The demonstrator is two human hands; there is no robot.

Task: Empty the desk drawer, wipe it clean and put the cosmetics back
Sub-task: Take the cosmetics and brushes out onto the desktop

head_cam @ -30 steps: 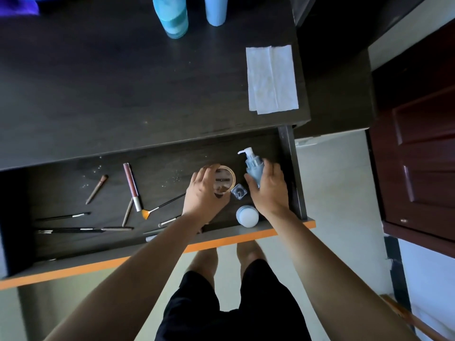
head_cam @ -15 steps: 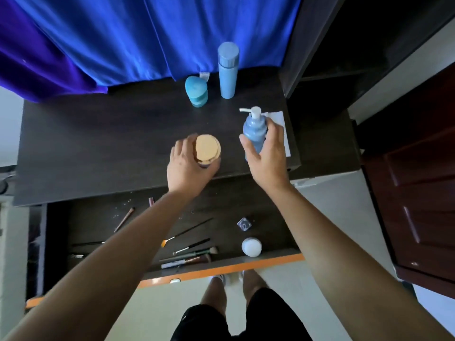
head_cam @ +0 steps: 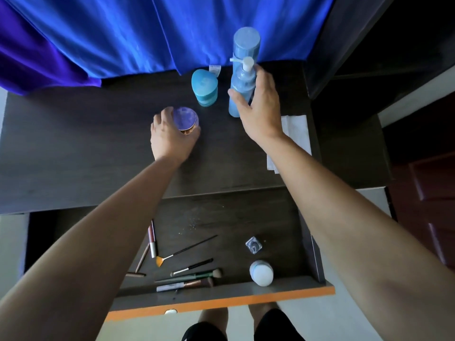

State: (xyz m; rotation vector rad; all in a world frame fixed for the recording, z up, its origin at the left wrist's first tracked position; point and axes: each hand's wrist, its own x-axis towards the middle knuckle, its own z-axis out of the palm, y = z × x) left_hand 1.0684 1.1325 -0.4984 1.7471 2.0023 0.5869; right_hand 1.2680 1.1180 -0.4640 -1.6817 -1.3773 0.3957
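Blue curtain (head_cam: 147, 33) hangs across the back of what I see, and below it the dark wood desk (head_cam: 73, 148) fills the middle. Under its front edge the drawer (head_cam: 221, 295) stands pulled out, orange along its front lip, with loose specks on its floor. My left hand (head_cam: 170, 139) is curled around a round jar (head_cam: 185, 120) that sits on the desktop, fingers wrapped about its side. My right hand (head_cam: 258, 107) grips the pump bottle (head_cam: 242, 87), fingers closed on its body; it stands upright just in front of a tall blue bottle (head_cam: 247, 43). A teal heart-topped jar (head_cam: 204, 88) stands between the two hands. A white wipe (head_cam: 296, 134) lies at the right edge (partly under my forearm). In the drawer lie several brushes (head_cam: 192, 271), a white-capped jar (head_cam: 261, 273) and a small clear bottle (head_cam: 253, 245).
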